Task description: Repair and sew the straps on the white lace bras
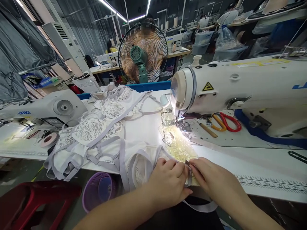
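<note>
- The white garment (141,166) is held at the table's front edge; its grey-edged band is covered partly by the fingers of the left hand (170,180).
- The fingers of the left hand are curled and pressed together over the band, with the thumb stretched out below them; what is closed under the palm is hidden.
- A small dark piece (187,163) is pinched between the thumb and forefinger of the right hand (214,177), just beside the left knuckles; the other right fingers are largely hidden, so their state cannot be told.
- A pale strap (203,207) is seen hanging in a loop below the fingers of both hands.
- Just beyond the fingertips, a yellowish, shiny sheet (179,147) is laid on the white table (144,131), leading up to the lit needle area of the sewing machine (216,86).
- Beyond the right fingers, a wooden-handled tool (208,130), an orange-handled tool (218,124) and a red-handled tool (230,123) are placed under the machine's arm.
- To the right of the right fingers, a printed ruler strip (271,182) is seen along the table edge.
- Left of the left fingers, lace-cupped garments (96,131) are heaped, with some parts draped over the edge.
- Further left and lower than the fingers, a purple basket (98,193) and a red stool (35,201) are seen.
</note>
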Demonstrator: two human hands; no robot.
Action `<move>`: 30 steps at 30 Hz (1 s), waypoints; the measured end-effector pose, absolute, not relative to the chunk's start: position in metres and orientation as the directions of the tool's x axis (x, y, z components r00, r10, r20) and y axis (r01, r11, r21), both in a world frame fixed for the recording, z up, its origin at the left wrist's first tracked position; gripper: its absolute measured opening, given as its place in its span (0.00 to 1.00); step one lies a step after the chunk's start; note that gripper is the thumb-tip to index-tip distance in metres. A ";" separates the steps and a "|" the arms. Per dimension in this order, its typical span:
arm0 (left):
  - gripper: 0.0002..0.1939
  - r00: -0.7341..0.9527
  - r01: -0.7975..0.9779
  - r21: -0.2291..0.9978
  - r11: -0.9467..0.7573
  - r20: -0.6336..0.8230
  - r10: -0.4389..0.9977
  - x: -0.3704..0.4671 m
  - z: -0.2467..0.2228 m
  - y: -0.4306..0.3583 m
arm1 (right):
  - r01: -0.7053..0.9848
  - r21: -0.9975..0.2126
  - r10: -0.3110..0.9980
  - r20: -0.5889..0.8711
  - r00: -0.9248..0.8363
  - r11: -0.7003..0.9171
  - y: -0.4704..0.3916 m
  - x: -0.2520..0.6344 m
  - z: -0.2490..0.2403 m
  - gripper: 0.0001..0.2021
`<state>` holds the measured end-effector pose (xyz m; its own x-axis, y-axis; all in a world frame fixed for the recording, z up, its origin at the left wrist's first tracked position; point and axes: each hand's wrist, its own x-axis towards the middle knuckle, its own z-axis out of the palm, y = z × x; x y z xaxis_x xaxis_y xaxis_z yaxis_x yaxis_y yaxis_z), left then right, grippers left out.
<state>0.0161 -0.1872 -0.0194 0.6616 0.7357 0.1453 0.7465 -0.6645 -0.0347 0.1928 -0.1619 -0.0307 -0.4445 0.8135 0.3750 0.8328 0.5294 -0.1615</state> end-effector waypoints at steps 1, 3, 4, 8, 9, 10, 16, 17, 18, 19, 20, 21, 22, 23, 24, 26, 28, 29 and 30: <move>0.29 0.664 0.744 -0.030 -0.668 0.148 0.733 0.016 -0.020 -0.187 | 0.828 -0.158 0.809 0.373 -0.454 0.538 -0.161 0.192 -0.031 0.14; 0.27 0.669 0.738 -0.018 -0.675 0.155 0.727 0.015 -0.020 -0.187 | 0.826 -0.141 0.802 0.373 -0.467 0.546 -0.161 0.191 -0.031 0.13; 0.27 0.670 0.735 -0.010 -0.678 0.159 0.725 0.015 -0.021 -0.187 | 0.830 -0.127 0.801 0.374 -0.467 0.544 -0.161 0.190 -0.032 0.13; 0.28 0.670 0.731 0.022 -0.682 0.167 0.723 0.013 -0.022 -0.186 | 0.829 -0.091 0.799 0.343 -0.494 0.552 -0.160 0.189 -0.031 0.12; 0.28 0.669 0.731 0.026 -0.682 0.167 0.724 0.013 -0.022 -0.186 | 0.820 -0.090 0.796 0.324 -0.512 0.565 -0.160 0.189 -0.030 0.11; 0.28 0.667 0.733 0.027 -0.680 0.167 0.726 0.013 -0.022 -0.185 | 0.812 -0.091 0.793 0.305 -0.528 0.576 -0.160 0.188 -0.029 0.10; 0.27 0.671 0.734 0.003 -0.679 0.151 0.726 0.014 -0.023 -0.185 | 0.800 -0.077 0.788 0.254 -0.561 0.595 -0.160 0.187 -0.026 0.10; 0.27 0.671 0.734 0.002 -0.680 0.152 0.725 0.014 -0.023 -0.185 | 0.795 -0.080 0.782 0.264 -0.565 0.601 -0.159 0.187 -0.026 0.10; 0.27 0.671 0.734 0.004 -0.679 0.155 0.726 0.014 -0.023 -0.186 | 0.789 -0.083 0.775 0.277 -0.568 0.608 -0.159 0.187 -0.026 0.10; 0.27 0.669 0.734 0.007 -0.679 0.157 0.726 0.014 -0.023 -0.186 | 0.784 -0.087 0.768 0.292 -0.570 0.615 -0.159 0.187 -0.026 0.10; 0.27 0.668 0.735 0.012 -0.678 0.157 0.727 0.014 -0.023 -0.186 | 0.780 -0.089 0.762 0.307 -0.570 0.620 -0.158 0.188 -0.026 0.09; 0.28 0.668 0.735 0.017 -0.678 0.155 0.728 0.014 -0.023 -0.186 | 0.778 -0.089 0.758 0.318 -0.570 0.622 -0.158 0.188 -0.026 0.09; 0.28 0.667 0.735 0.023 -0.677 0.155 0.729 0.014 -0.023 -0.186 | 0.779 -0.088 0.758 0.322 -0.567 0.621 -0.158 0.188 -0.027 0.09; 0.28 0.667 0.734 0.029 -0.678 0.154 0.729 0.014 -0.023 -0.186 | 0.783 -0.087 0.761 0.323 -0.563 0.616 -0.158 0.188 -0.028 0.09; 0.27 0.667 0.734 0.033 -0.678 0.155 0.729 0.014 -0.023 -0.185 | 0.788 -0.085 0.765 0.322 -0.558 0.610 -0.158 0.187 -0.029 0.09; 0.27 0.665 0.734 0.039 -0.678 0.163 0.729 0.014 -0.024 -0.185 | 0.792 -0.081 0.770 0.314 -0.556 0.605 -0.158 0.187 -0.031 0.09; 0.27 0.665 0.732 0.044 -0.680 0.174 0.726 0.014 -0.024 -0.185 | 0.792 -0.078 0.771 0.305 -0.560 0.606 -0.158 0.187 -0.032 0.08; 0.27 0.666 0.730 0.046 -0.682 0.178 0.725 0.014 -0.025 -0.185 | 0.790 -0.077 0.769 0.303 -0.563 0.608 -0.158 0.187 -0.032 0.08; 0.27 0.666 0.729 0.047 -0.683 0.182 0.723 0.014 -0.025 -0.185 | 0.787 -0.075 0.767 0.298 -0.568 0.612 -0.158 0.186 -0.032 0.08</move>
<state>0.0139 -0.1849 -0.0247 0.6663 0.7231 0.1823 0.7287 -0.6833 0.0471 0.1865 -0.1578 -0.0317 -0.5680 0.7670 0.2984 0.7871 0.6122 -0.0754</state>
